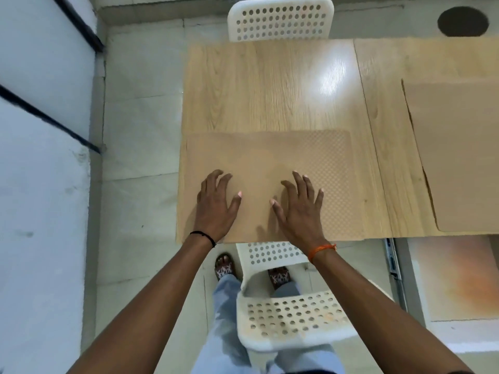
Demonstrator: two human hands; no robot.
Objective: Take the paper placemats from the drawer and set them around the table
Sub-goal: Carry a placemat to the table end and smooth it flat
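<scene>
**Op A:** I had the tan, textured paper placemat (pixel 270 163) lying flat on the pale wood-grain desk (pixel 270 85), its near edge about level with the desk's front edge. My left hand (pixel 216 203) and right hand (pixel 299 209) lay spread on its near half, fingers straight, neither grip closed round anything.

**Op B:** What worried you?

**Op A:** The overhang. With that edge so close to the rim, I judged that any pull toward me as I lifted off would drag the sheet over the front and onto the white perforated plastic chair (pixel 291 319) below. Thin paper also creases if the palms slide inward together.

**Op B:** And the neighbour?

**Op A:** A second plain tan placemat (pixel 459 157) lay on the adjoining desk section to the right, well apart, so I saw no clash there. The open drawer with metal runners (pixel 393 263) sat beside my right leg; I thought I could knock it when stepping round.

**Op B:** Any writing?

**Op A:** None I could read: no brand or label on mats, desk or chairs.
</scene>
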